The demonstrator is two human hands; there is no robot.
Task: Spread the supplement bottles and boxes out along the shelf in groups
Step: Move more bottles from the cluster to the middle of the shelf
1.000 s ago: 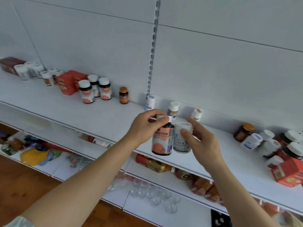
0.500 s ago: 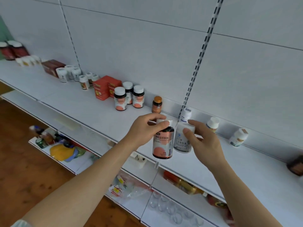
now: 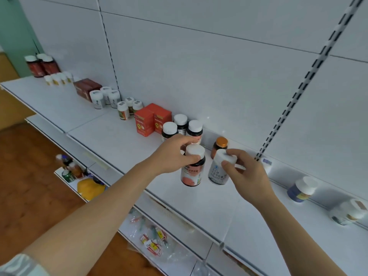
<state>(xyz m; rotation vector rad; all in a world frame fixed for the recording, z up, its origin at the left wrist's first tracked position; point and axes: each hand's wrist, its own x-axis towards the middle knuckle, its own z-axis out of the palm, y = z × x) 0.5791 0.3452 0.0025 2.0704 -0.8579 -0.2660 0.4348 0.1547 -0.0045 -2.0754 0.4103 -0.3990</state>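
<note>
Hands at mid-shelf, each carrying one bottle above the long white metal shelf. The left hand is gripping, by its white cap, a dark bottle with a pink-and-white label, fingers curled round the cap from above; the bottle is hanging upright, clear of the shelf surface. The right hand is holding a white bottle with blue lettering, thumb pressing its front and fingers wrapping the far side; this bottle is tilting slightly and is also off the shelf. The two bottles are sitting just beside each other, apart by a narrow gap.

Toward the left, groups are already standing along the back wall: dark red bottles with white caps, small white bottles with yellow labels, dark brown cartons, squat white jars, small green-labelled bottles, bright red cartons, and three dark white-capped bottles matching the one in the left hand. A lone amber bottle with an orange cap is standing behind the hands.

To the right, a blue-labelled white-capped jar and a blurred white jar are standing singly, well apart. Judged from this layout, the left portion is looking largely grouped, while the two carried bottles and the scattered right-hand items are remaining to be placed; the dark bottle probably belongs with its three matches.
</note>
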